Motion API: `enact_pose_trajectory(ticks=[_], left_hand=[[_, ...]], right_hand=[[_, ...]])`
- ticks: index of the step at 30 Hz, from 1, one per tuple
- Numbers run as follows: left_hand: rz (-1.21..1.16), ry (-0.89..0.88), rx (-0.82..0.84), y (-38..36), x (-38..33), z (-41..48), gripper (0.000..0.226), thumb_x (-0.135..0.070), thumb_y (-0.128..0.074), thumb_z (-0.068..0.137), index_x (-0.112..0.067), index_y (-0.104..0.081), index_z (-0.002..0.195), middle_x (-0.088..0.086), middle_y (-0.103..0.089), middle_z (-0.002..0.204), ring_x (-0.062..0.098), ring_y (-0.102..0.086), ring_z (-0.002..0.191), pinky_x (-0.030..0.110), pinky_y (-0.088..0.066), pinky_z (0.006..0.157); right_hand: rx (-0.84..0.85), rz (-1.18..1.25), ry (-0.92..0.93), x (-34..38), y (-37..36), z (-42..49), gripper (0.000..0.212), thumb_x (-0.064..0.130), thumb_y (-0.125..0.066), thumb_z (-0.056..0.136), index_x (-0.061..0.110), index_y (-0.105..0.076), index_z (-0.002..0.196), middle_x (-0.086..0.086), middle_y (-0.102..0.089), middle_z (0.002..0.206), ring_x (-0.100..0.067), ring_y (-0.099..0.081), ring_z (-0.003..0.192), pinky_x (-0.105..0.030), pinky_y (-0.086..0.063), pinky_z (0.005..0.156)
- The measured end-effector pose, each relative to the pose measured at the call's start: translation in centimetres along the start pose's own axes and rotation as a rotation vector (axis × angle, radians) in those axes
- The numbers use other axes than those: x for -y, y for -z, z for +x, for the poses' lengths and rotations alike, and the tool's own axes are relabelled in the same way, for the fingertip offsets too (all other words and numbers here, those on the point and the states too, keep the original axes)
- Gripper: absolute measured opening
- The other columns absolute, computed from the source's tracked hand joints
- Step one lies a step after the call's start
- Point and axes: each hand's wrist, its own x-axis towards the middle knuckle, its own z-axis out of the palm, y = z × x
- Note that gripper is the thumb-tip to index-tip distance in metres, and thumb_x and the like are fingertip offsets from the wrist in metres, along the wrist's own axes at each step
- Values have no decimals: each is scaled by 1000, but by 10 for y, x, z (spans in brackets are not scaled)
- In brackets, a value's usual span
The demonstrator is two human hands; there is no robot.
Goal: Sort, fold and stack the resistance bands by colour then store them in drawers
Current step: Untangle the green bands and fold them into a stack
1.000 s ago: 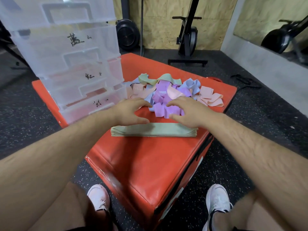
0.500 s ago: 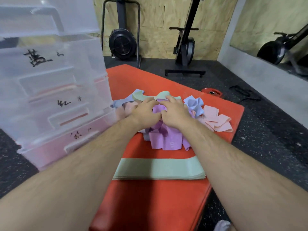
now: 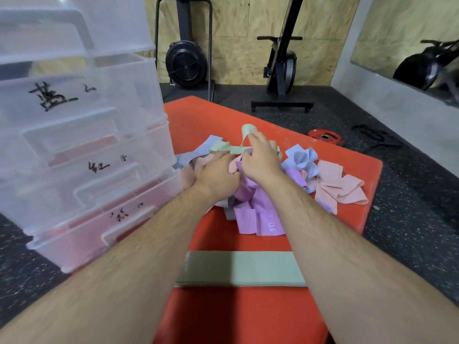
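The right hand (image 3: 260, 161) pinches a pale green band (image 3: 247, 131), raising a loop of it from the far edge of a tangled pile. The left hand (image 3: 216, 173) digs into pink bands (image 3: 196, 170) beside it, its grip too buried to judge. A purple band (image 3: 258, 219) nearer the camera is printed "10" – the rest is blurred. Folded green bands (image 3: 243, 269) lie stacked on the red padded box (image 3: 223, 115). At left stand clear drawers (image 3: 82, 145) with handwritten black characters.
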Motion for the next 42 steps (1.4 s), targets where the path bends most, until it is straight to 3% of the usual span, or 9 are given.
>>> enact_pose_trajectory(ticks=[2, 5, 9, 18, 22, 25, 32, 39, 42], left_hand=[[20, 13, -12, 4, 0, -1, 49, -26, -52, 92, -18, -49, 141, -4, -38, 154, 14, -34, 142, 33, -26, 116], [42, 10, -51, 11, -1, -2, 51, -27, -54, 93, -23, -45, 143, -8, -38, 153, 14, -42, 136, 32, -31, 111], [-24, 4, -68, 15, -5, -5, 58, -39, -56, 93, -21, -42, 146, -6, -36, 154, 13, -40, 138, 41, -32, 114], [-291, -183, -247, 28, -53, -24, 50, -27, -64, 92, -18, -49, 139, 4, -34, 150, 12, -24, 146, 30, -25, 119], [-409, -101, -308, 28, -61, -34, 31, -18, -67, 88, -17, -56, 117, 2, -56, 119, 18, -56, 110, 35, -48, 96], [-461, -16, -270, 28, -63, -39, 17, -13, -68, 89, -13, -59, 103, -1, -62, 95, 14, -57, 85, 21, -48, 72], [-491, -64, -233, 35, -63, -51, 10, -15, -68, 90, -19, -71, 99, -2, -69, 94, 9, -59, 83, 27, -51, 78], [-379, -181, -284, 44, -71, -59, 9, -15, -68, 90, -25, -69, 89, 4, -56, 97, 11, -54, 81, 8, -42, 70], [-409, -165, -245, 43, -68, -59, 14, -17, -70, 89, -31, -70, 84, 4, -50, 87, 24, -55, 78, 24, -53, 77]], right_hand=[[-51, 138, 86, -2, 10, 4, 48, 7, -40, 93, 15, -51, 139, 7, -33, 159, -27, -38, 135, -36, -32, 110], [-32, 376, 149, 2, 37, 4, 59, -3, -36, 93, 7, -42, 151, 0, -30, 162, -17, -33, 146, -2, -22, 106], [-26, 556, 235, 16, 76, -10, 58, -3, -33, 97, 11, -40, 153, 7, -28, 161, -10, -61, 120, -15, -46, 93], [-24, 800, 314, 34, 143, -56, 61, -7, -40, 97, 17, -39, 153, 14, -28, 161, -1, -59, 123, -25, -51, 100], [-32, 853, 289, 24, 155, -71, 60, -10, -41, 97, 13, -41, 152, 12, -30, 160, -4, -61, 122, -28, -52, 99], [-22, 846, 242, 8, 156, -81, 57, -8, -42, 98, 12, -43, 151, 12, -33, 159, -5, -60, 123, -26, -53, 97], [73, 397, -6, -22, 141, -90, 36, 9, -53, 96, 9, -65, 130, -1, -53, 145, -17, -55, 127, -31, -43, 107], [147, 301, 152, -20, 130, -104, 32, 30, -74, 79, 30, -60, 108, 12, -58, 115, -5, -58, 101, -19, -47, 79], [99, 323, 187, -11, 122, -106, 15, 24, -74, 83, 26, -61, 90, 10, -65, 85, -4, -59, 75, -15, -42, 64]])
